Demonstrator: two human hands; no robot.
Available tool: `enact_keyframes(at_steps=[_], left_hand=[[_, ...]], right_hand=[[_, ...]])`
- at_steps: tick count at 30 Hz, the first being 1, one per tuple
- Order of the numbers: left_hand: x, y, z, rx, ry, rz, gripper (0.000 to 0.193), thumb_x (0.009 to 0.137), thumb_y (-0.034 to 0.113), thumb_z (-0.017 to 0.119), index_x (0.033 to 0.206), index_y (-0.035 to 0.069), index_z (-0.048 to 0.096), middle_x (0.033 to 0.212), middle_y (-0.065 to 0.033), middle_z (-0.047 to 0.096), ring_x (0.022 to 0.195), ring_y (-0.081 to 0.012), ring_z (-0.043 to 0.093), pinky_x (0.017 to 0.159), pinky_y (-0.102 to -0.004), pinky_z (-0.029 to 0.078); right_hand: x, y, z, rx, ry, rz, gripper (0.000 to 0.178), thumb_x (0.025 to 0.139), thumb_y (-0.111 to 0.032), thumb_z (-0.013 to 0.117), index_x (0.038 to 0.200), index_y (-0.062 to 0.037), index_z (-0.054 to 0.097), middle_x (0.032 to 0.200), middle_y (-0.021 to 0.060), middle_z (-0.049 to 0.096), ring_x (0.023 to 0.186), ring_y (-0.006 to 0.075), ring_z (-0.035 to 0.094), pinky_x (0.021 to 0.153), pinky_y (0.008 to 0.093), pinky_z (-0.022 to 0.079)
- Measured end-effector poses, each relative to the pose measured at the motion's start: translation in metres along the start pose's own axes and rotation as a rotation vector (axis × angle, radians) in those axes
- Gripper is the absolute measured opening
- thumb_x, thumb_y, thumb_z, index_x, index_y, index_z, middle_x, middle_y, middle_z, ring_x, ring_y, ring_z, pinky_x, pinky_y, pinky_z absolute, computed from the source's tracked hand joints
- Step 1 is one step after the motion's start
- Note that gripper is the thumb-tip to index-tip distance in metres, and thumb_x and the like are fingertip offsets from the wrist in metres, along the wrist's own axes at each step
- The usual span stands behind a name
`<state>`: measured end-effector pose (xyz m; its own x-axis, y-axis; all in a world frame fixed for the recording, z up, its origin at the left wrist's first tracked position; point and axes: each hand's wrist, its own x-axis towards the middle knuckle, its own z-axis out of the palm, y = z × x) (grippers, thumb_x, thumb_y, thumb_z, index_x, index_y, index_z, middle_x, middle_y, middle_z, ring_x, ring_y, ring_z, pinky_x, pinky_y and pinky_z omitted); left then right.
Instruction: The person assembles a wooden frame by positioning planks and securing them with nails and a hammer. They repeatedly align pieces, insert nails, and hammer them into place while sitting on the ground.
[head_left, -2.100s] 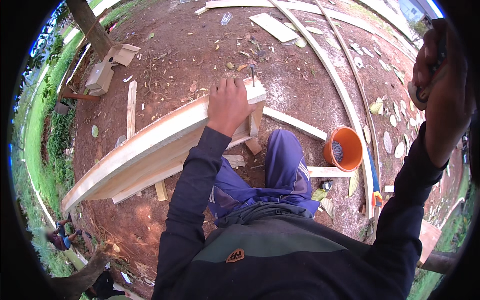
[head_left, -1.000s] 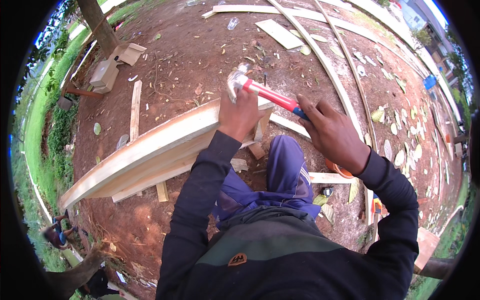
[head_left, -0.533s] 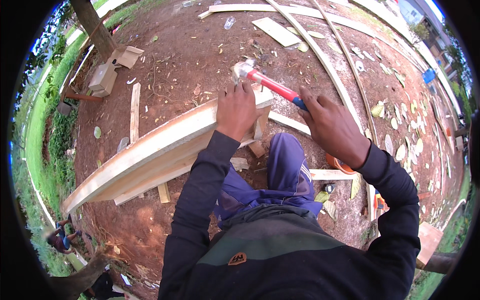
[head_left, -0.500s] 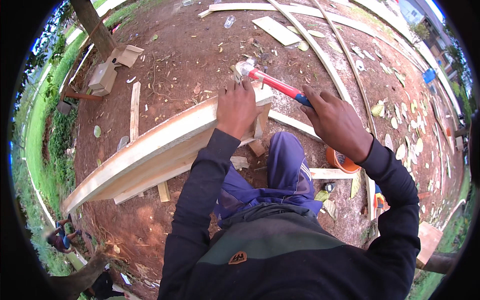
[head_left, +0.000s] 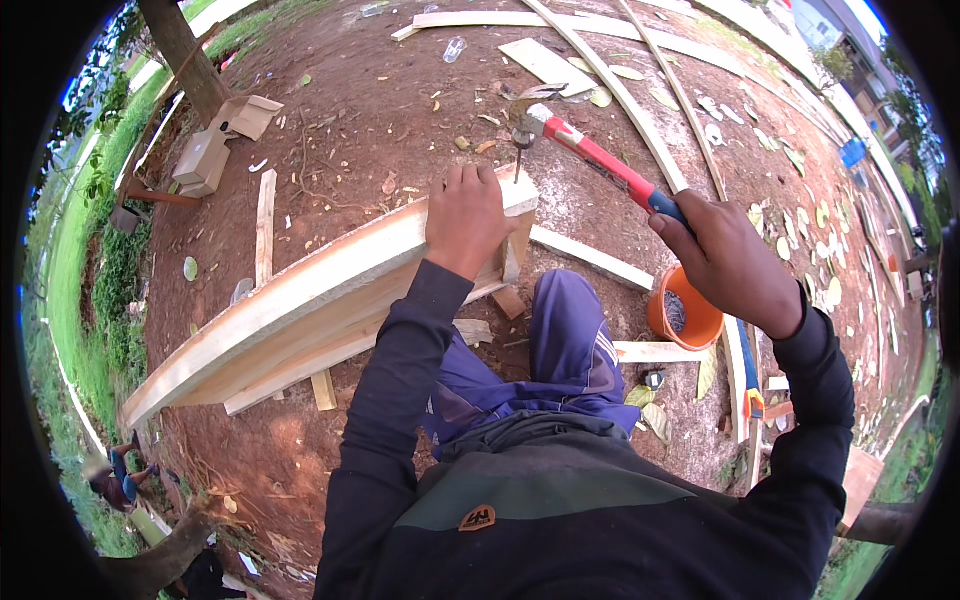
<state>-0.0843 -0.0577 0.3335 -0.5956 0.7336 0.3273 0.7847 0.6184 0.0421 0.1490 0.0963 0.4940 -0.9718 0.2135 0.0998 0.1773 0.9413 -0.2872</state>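
My right hand (head_left: 745,262) is wrapped round the blue end of a claw hammer (head_left: 610,165) with a red handle. The hammer's metal head hangs over the near-right end of a pale wooden frame (head_left: 330,255) built of long boards. A nail (head_left: 517,168) stands upright in that end, just under the head. Beside the nail, my left hand (head_left: 466,222) grips the frame's top board, its fingers curled over the far edge. My bent knee touches or nearly touches the frame's underside; I cannot tell which.
An orange bucket (head_left: 690,310) holding nails stands by my right forearm. A handsaw (head_left: 752,385) lies on a board to the right. Long planks (head_left: 610,80) cross the ground ahead. A cardboard box (head_left: 205,160) sits far left, and a person (head_left: 125,480) is at lower left.
The hammer has risen and shifted right, away from the frame's end, with my right hand moving right and down. The upright nail now shows clearly. My left hand has barely moved.
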Motion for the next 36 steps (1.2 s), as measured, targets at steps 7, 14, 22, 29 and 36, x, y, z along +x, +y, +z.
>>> enact_keyframes(at_steps=[7, 14, 22, 29, 36], left_hand=[[0.001, -0.002, 0.001, -0.023, 0.0, -0.01, 0.068, 0.074, 0.052, 0.087, 0.115, 0.003, 0.065, 0.112, -0.0123, 0.069, 0.11, -0.0284, 0.065, 0.095, -0.0447, 0.052], [0.0, -0.002, 0.004, -0.009, 0.062, 0.007, 0.06, 0.074, 0.048, 0.086, 0.11, 0.004, 0.066, 0.106, -0.0113, 0.069, 0.108, -0.0281, 0.066, 0.095, -0.0451, 0.052], [0.002, -0.003, 0.004, -0.006, 0.038, 0.011, 0.061, 0.074, 0.047, 0.086, 0.111, 0.003, 0.066, 0.108, -0.0113, 0.069, 0.108, -0.0284, 0.065, 0.095, -0.0465, 0.051], [0.003, -0.003, 0.001, -0.007, 0.021, 0.015, 0.066, 0.073, 0.049, 0.088, 0.113, 0.002, 0.065, 0.11, -0.0119, 0.068, 0.11, -0.0288, 0.064, 0.095, -0.0466, 0.051], [0.0, -0.019, -0.016, -0.136, -0.148, 0.022, 0.081, 0.074, 0.047, 0.088, 0.138, 0.009, 0.056, 0.128, -0.0135, 0.064, 0.126, -0.0345, 0.059, 0.103, -0.0543, 0.049]], right_hand=[[0.011, -0.033, -0.058, 0.448, 0.625, -0.096, 0.033, 0.113, -0.032, 0.047, 0.106, -0.0024, 0.06, 0.071, 0.0006, 0.052, 0.054, 0.0066, 0.045, 0.05, 0.0262, 0.035], [0.016, -0.021, 0.001, -0.1, 0.109, -0.074, 0.032, 0.109, -0.029, 0.055, 0.093, -0.0013, 0.056, 0.065, 0.0183, 0.054, 0.058, 0.0378, 0.055, 0.058, 0.0486, 0.041], [0.009, -0.022, -0.073, 0.39, 0.773, 0.024, 0.035, 0.113, -0.034, 0.047, 0.102, -0.0026, 0.058, 0.068, -0.0007, 0.051, 0.054, 0.0078, 0.045, 0.051, 0.0264, 0.034], [0.013, -0.025, -0.028, 0.061, 0.445, -0.091, 0.03, 0.108, -0.028, 0.058, 0.095, -0.0016, 0.057, 0.064, 0.0177, 0.05, 0.055, 0.037, 0.056, 0.055, 0.0451, 0.041], [0.013, 0.011, 0.027, 0.083, 0.031, -0.008, 0.033, 0.108, -0.029, 0.058, 0.095, 0.0015, 0.057, 0.065, 0.0216, 0.051, 0.06, 0.0418, 0.054, 0.061, 0.0514, 0.039]])
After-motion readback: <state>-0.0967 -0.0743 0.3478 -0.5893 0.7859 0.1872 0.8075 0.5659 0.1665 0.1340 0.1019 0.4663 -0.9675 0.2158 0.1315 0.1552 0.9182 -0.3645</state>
